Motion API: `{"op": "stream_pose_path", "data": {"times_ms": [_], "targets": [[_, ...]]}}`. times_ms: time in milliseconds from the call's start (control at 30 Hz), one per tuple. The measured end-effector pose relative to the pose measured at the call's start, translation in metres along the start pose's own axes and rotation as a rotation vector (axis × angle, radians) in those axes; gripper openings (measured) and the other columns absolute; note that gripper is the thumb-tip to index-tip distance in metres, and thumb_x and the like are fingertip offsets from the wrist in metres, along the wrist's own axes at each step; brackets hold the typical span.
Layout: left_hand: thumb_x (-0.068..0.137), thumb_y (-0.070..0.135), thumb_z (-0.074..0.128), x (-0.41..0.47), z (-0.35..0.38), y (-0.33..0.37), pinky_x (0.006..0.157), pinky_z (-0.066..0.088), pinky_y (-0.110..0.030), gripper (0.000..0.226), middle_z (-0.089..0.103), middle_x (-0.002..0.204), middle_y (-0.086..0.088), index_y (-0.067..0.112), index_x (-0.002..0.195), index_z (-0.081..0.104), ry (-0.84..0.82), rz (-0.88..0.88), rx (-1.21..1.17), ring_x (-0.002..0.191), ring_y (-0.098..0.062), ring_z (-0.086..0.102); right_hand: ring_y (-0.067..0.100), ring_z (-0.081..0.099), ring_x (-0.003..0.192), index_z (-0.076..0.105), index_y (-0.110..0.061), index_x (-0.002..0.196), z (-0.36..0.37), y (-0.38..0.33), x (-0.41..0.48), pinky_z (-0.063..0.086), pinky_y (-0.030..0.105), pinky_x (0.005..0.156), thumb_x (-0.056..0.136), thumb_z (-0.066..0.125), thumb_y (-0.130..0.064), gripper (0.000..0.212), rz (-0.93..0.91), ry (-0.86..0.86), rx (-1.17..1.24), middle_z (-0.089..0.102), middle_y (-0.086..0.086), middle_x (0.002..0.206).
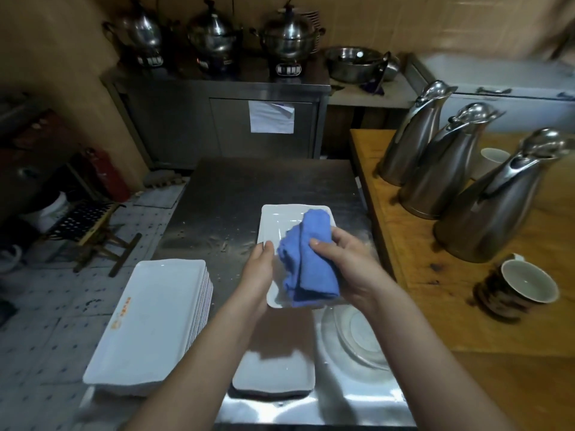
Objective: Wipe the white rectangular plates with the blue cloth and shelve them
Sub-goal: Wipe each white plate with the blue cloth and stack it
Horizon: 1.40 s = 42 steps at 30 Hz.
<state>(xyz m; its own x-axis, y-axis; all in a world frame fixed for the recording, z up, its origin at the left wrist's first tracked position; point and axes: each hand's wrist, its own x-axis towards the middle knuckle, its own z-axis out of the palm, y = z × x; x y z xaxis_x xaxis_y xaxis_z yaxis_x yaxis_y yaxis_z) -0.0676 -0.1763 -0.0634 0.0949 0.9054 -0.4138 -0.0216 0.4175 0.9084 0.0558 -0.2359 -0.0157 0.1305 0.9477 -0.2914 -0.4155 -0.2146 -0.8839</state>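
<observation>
A white rectangular plate [275, 223] is held above the steel table. My left hand [260, 269] grips its left edge, thumb on the rim. My right hand [348, 262] holds a folded blue cloth [306, 259] pressed onto the plate's inside, covering its right half. A tall stack of white rectangular plates [149, 321] sits at the table's left front. Another white rectangular plate [273, 373] lies below my forearms near the front edge.
Clear glass dishes [357, 337] lie on the steel table [249, 188] to the right. A wooden counter [435, 290] carries three steel jugs [485, 206] and a dark mug [519, 287]. Steel pots stand on a cabinet [217, 119] behind. A folding stool [93, 231] is on the floor, left.
</observation>
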Motion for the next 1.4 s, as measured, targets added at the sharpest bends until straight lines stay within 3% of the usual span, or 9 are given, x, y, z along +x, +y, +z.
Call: {"op": "stream_pose_path", "data": {"times_ms": [100, 200, 367, 533, 733, 833, 1033, 1267, 1400], "targets": [[0.101, 0.022, 0.035, -0.018, 0.004, -0.006, 0.067, 0.044, -0.026, 0.029, 0.055, 0.090, -0.027, 0.003, 0.092, 0.055, -0.064, -0.028, 0.040, 0.067, -0.020, 0.052, 0.014, 0.064, 0.081, 0.058, -0.013, 0.096, 0.004, 0.019, -0.005, 0.052, 0.017, 0.073, 0.087, 0.062, -0.007, 0.012, -0.078, 0.085, -0.415, 0.066, -0.002, 0.088], [0.098, 0.037, 0.036, -0.036, 0.003, -0.012, 0.092, 0.049, -0.043, 0.026, 0.064, 0.107, -0.012, 0.025, 0.092, 0.059, -0.037, -0.028, -0.007, 0.097, -0.026, 0.063, 0.004, 0.055, 0.078, 0.057, -0.024, 0.100, -0.001, 0.028, -0.014, 0.038, 0.004, 0.060, 0.083, 0.065, -0.017, 0.021, -0.317, 0.235, -0.935, 0.058, -0.013, 0.089], [0.099, 0.040, 0.035, -0.062, 0.005, -0.008, 0.092, 0.050, -0.051, 0.021, 0.064, 0.116, 0.000, 0.035, 0.102, 0.055, -0.060, -0.028, -0.103, 0.103, -0.025, 0.064, 0.022, 0.032, 0.131, 0.025, -0.019, 0.146, 0.000, 0.032, -0.026, 0.031, 0.033, 0.106, 0.085, 0.065, -0.035, 0.075, -0.477, 0.384, -1.431, 0.036, 0.004, 0.144], [0.100, 0.036, 0.033, -0.068, 0.005, -0.006, 0.089, 0.052, -0.045, 0.022, 0.063, 0.113, -0.003, 0.031, 0.113, 0.050, -0.033, 0.042, -0.112, 0.100, -0.023, 0.064, 0.015, -0.003, 0.146, 0.013, -0.023, 0.150, 0.000, 0.033, -0.039, -0.014, 0.053, 0.111, 0.097, 0.026, -0.049, 0.060, -0.467, 0.102, -1.795, 0.005, -0.001, 0.160], [0.101, 0.036, 0.032, -0.062, 0.001, 0.003, 0.084, 0.051, -0.032, 0.028, 0.063, 0.113, -0.008, 0.021, 0.116, 0.051, -0.025, 0.038, -0.138, 0.100, -0.022, 0.063, -0.004, -0.026, 0.132, 0.002, -0.027, 0.151, 0.004, 0.035, -0.047, -0.020, 0.033, 0.108, 0.101, 0.014, -0.039, 0.053, -0.422, -0.303, -1.697, -0.011, -0.011, 0.158], [0.100, 0.042, 0.031, -0.059, -0.001, 0.009, 0.091, 0.048, -0.033, 0.035, 0.062, 0.113, -0.003, 0.021, 0.118, 0.052, -0.024, 0.020, -0.138, 0.104, -0.019, 0.061, 0.005, -0.019, 0.142, -0.001, -0.025, 0.151, 0.013, 0.032, -0.031, -0.016, 0.039, 0.112, 0.101, 0.015, -0.038, 0.055, -0.430, -0.244, -1.767, -0.010, -0.009, 0.159], [0.099, 0.041, 0.034, -0.045, -0.032, 0.026, 0.059, 0.056, -0.022, 0.021, 0.066, 0.094, 0.005, 0.032, 0.106, 0.052, 0.023, 0.084, -0.001, 0.079, -0.012, 0.066, 0.015, -0.017, 0.144, -0.006, -0.023, 0.151, 0.014, 0.026, 0.003, -0.016, 0.046, 0.112, 0.099, 0.008, -0.041, 0.056, -0.336, 0.117, -1.884, -0.012, -0.003, 0.159], [0.099, 0.046, 0.028, -0.032, -0.049, 0.036, 0.089, 0.052, -0.040, 0.028, 0.059, 0.115, -0.001, 0.034, 0.115, 0.048, 0.057, 0.061, 0.111, 0.100, -0.022, 0.061, 0.007, -0.021, 0.142, -0.007, -0.028, 0.150, 0.036, 0.049, 0.007, -0.018, 0.036, 0.110, 0.100, 0.010, -0.041, 0.055, -0.439, -0.131, -1.784, -0.016, -0.010, 0.157], [0.101, 0.039, 0.029, -0.033, -0.047, 0.031, 0.068, 0.049, -0.023, 0.022, 0.060, 0.088, 0.009, 0.032, 0.095, 0.049, 0.011, 0.074, 0.089, 0.081, -0.010, 0.060, 0.011, -0.013, 0.145, 0.001, -0.026, 0.152, 0.057, 0.035, 0.043, -0.009, 0.040, 0.114, 0.101, 0.015, -0.036, 0.053, -0.465, -0.094, -1.726, -0.006, -0.010, 0.159]]}}
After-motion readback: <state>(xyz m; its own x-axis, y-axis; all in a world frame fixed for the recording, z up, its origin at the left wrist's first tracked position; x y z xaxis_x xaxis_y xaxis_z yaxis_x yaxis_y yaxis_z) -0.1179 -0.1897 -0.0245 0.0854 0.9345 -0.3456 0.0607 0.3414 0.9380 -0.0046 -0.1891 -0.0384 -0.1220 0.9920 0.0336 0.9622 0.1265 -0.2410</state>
